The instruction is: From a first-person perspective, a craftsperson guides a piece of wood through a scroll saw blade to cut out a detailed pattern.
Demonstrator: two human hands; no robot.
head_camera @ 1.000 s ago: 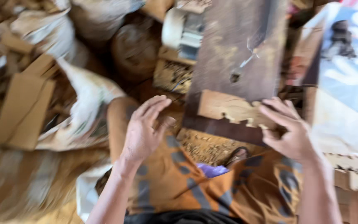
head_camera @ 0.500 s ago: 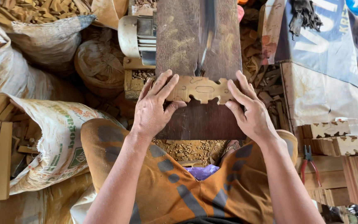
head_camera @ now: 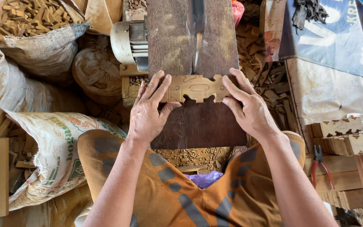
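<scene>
Now both hands sit steadier than 0.5 s ago: left hand [head_camera: 148,111] & right hand [head_camera: 248,110] press flat, gripping the ends of the cutout wood piece [head_camera: 197,87] on the saw table [head_camera: 198,122], its top edge w/ the blade [head_camera: 196,50] right at it.

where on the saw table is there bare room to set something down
Bare: the near part of the table, between the cutout and the lap. Crowded: the blade ahead, left hand and right hand on the cutout's ends.
</scene>
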